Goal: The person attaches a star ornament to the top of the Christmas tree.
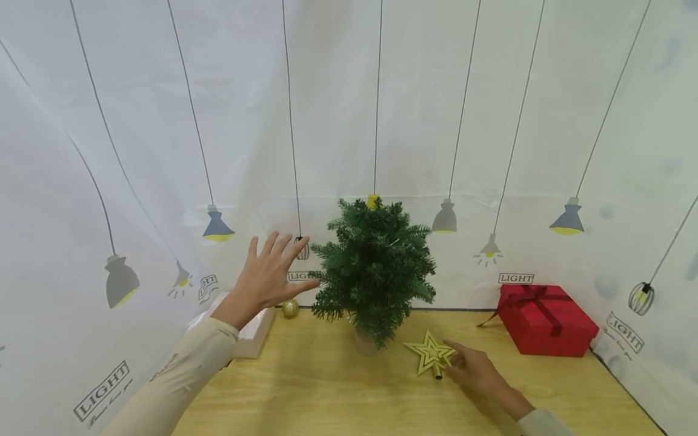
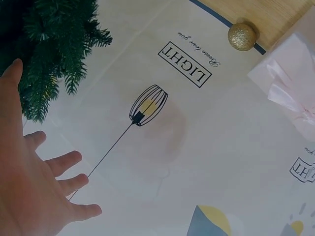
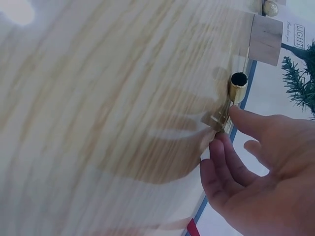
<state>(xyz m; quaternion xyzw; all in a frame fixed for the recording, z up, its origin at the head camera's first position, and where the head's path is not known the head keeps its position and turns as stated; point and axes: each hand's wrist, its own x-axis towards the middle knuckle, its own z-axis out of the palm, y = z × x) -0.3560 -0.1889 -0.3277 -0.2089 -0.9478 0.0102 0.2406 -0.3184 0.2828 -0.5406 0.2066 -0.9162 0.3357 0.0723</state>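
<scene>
A small green artificial Christmas tree (image 1: pixel 376 266) stands upright in a pale pot (image 1: pixel 366 344). Beside its left branches my left hand (image 1: pixel 272 272) is raised with fingers spread, holding nothing; in the left wrist view the same hand (image 2: pixel 34 177) has its thumb near the tree's needles (image 2: pixel 59 44). A gold star tree topper (image 1: pixel 429 353) with a short tube at its base lies at the wooden table to the right of the pot. My right hand (image 1: pixel 482 375) pinches the star's right edge between thumb and fingers. From the right wrist, the tube (image 3: pixel 238 88) shows its dark hollow end above the thumb.
A red gift box (image 1: pixel 548 321) with a dark red ribbon sits at the back right of the table (image 1: pixel 327 393). Behind my left forearm are a pale pink box (image 1: pixel 253 333) and a gold ball ornament (image 1: pixel 290 309). A white backdrop printed with lamps (image 1: pixel 338 121) closes off the back and sides.
</scene>
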